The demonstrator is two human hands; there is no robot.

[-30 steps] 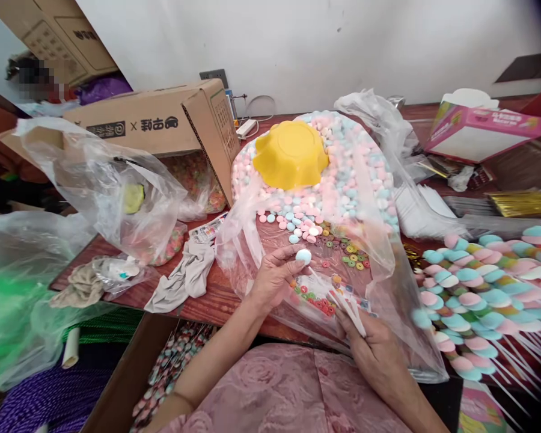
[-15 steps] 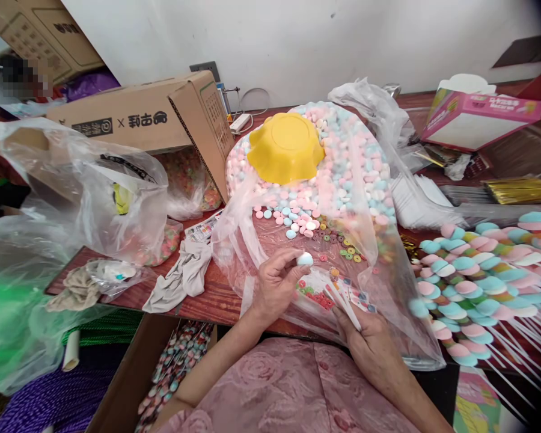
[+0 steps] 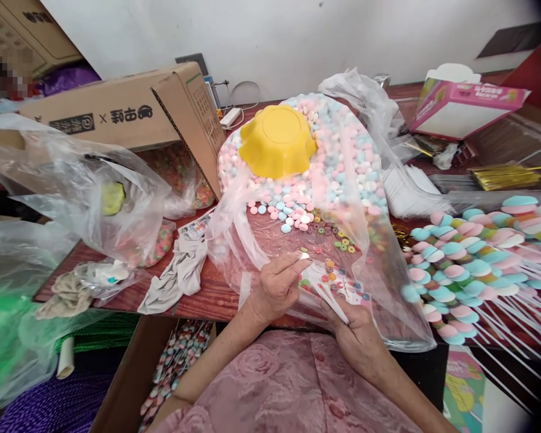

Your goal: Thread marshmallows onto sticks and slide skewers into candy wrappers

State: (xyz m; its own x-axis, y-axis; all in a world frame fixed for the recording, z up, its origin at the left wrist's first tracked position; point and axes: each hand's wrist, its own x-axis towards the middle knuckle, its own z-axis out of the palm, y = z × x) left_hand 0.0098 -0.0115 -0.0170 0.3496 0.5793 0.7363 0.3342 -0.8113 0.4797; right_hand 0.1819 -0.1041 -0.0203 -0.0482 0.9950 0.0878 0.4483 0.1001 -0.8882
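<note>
My left hand (image 3: pixel 277 287) is closed in a pinch, with the pale edge of a marshmallow (image 3: pixel 304 256) showing at its fingertips; the fingers hide the rest. Closed around several thin white sticks (image 3: pixel 333 302) is my right hand (image 3: pixel 357 332), lower and to the right. Both hands are above a clear plastic bag (image 3: pixel 270 243) spread on the table. Beyond them, loose pink, blue and white marshmallows (image 3: pixel 293 219) spill from a large heap, beside small coloured rings (image 3: pixel 342 245). More rings lie on a printed sheet (image 3: pixel 349 285) near my right hand.
A yellow scalloped bowl (image 3: pixel 277 141) lies upside down on the heap. Finished marshmallow sticks (image 3: pixel 469 258) are piled at right. A cardboard box (image 3: pixel 117 114), plastic bags (image 3: pixel 94 198) and a grey cloth (image 3: pixel 175 273) occupy the left. A pink-edged carton (image 3: pixel 469 108) stands at back right.
The blue-and-white marshmallow that showed plainly in my left hand is now mostly covered by the fingers. My right hand, still holding the sticks, has shifted slightly left in view. The whole view has shifted a little.
</note>
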